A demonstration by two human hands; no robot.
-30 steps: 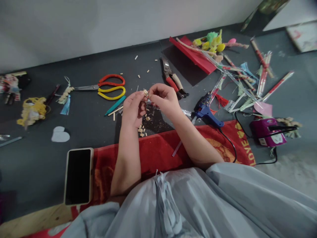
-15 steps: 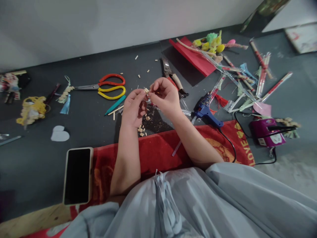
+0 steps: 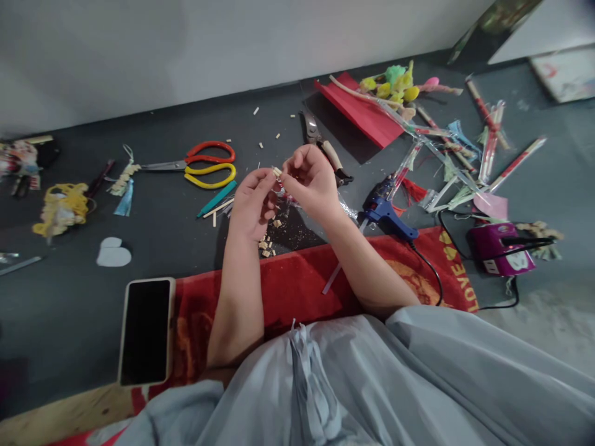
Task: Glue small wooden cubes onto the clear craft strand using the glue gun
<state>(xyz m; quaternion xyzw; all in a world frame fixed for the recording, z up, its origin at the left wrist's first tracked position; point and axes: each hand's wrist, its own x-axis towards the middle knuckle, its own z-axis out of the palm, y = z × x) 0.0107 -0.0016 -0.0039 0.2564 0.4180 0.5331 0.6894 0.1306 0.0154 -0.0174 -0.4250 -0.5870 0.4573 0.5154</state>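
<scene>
Left hand pinches a small wood piece above the counter, grip nearly closed, right hand fingertips at it — likely steadying something so tiny, can't tell if clamped — glue gun lying near right forearm.

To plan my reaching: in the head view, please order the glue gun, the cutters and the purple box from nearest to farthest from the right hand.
From the right hand:
1. Cutters, just beyond it.
2. Glue gun, to its right.
3. Purple box, farther right, past the glue gun.
</scene>
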